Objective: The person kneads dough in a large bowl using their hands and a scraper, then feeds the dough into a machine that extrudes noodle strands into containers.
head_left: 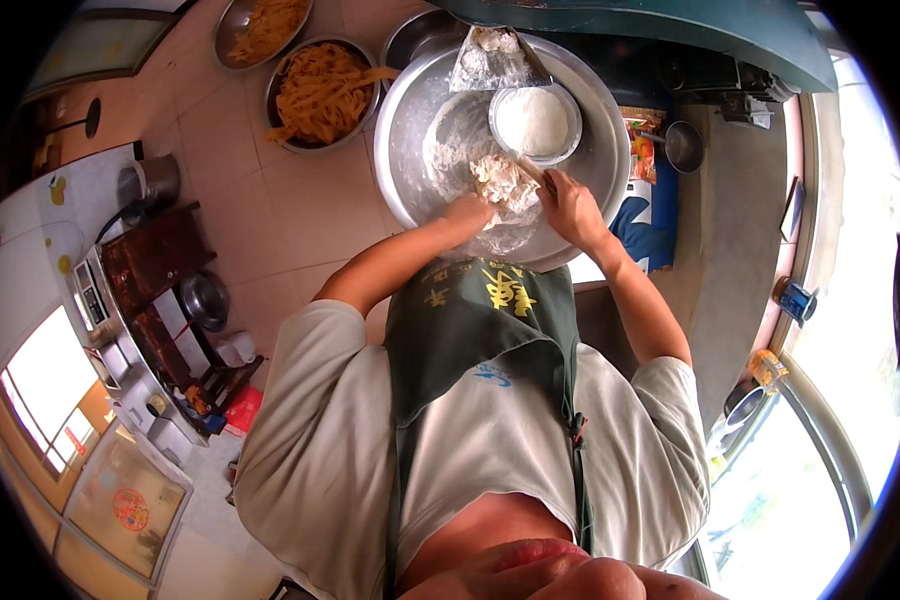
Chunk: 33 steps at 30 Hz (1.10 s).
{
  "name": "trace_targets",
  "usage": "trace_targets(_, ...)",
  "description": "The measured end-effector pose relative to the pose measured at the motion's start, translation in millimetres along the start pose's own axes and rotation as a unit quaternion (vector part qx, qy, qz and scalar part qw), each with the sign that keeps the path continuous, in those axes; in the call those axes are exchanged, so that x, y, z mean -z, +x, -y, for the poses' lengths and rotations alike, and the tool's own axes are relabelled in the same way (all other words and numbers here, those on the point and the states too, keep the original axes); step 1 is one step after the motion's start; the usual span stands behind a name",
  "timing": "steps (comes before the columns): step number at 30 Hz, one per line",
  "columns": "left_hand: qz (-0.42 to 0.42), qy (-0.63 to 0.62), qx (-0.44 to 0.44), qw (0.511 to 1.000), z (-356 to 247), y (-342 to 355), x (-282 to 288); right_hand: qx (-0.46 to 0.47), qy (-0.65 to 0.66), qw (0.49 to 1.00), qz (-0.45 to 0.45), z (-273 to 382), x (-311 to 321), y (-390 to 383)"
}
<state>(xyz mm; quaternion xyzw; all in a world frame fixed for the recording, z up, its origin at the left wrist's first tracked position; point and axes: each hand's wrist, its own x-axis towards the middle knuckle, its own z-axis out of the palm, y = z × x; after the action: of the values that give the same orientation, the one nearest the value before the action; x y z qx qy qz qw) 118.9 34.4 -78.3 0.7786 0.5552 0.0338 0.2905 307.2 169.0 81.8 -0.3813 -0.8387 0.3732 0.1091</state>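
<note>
While both forearms are stretched forward over the green apron [480, 320], the two hands are buried in a lump of pale, shaggy dough [503, 182] that lies on the floured bottom of a wide steel basin [410, 150]. The left hand [470, 212] is laid against the near left side of the dough with its fingers curled into it. The right hand [570, 205] is closed on the dough's right edge, and a thin stick-like tool seems to be gripped in it as well, though what it is cannot be told. The dough is thus held between the two hands, touching both.

Just beyond the hands, inside the same basin, a small white bowl [535, 122] is seen, filled with white flour. Farther beyond it, on the basin's far rim, a crumpled clear bag [495, 58] with lumps of floury stuff is resting. To the left of the left hand, well apart on the tiled floor, two steel bowls are set: the nearer bowl [322, 95] is heaped with yellow-orange strips, and the farther bowl [262, 30] holds more of the same. To the right of the right hand, a small dark pot [682, 147] is standing on the grey ledge.
</note>
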Motion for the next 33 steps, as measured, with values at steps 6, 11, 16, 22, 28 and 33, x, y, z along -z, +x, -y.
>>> trace_targets(6,0.062,0.057,0.034,0.996,-15.9,15.5,-1.5,0.011,-0.125,0.991,-0.048,37.3,46.2,100.3)
trace_targets(11,-0.025,0.054,-0.015,0.998,-19.9,-2.1,-10.5,0.031,-0.299,0.949,-0.093,10.0,19.6,197.3)
trace_targets(16,0.160,0.069,-0.067,0.982,-8.0,9.2,-8.7,0.017,-0.279,0.958,-0.064,16.6,-0.7,214.9)
trace_targets(22,0.123,0.096,-0.107,0.982,-5.4,22.0,-6.1,0.024,-0.288,0.956,-0.042,32.6,-7.3,194.0)
trace_targets(28,0.102,0.036,-0.077,0.991,14.2,14.1,-29.7,0.054,-0.279,0.956,-0.065,47.2,7.2,170.0)
trace_targets(33,0.179,-0.068,-0.058,0.980,6.8,10.4,23.8,-0.006,-0.269,0.959,-0.085,6.2,-16.1,212.5)
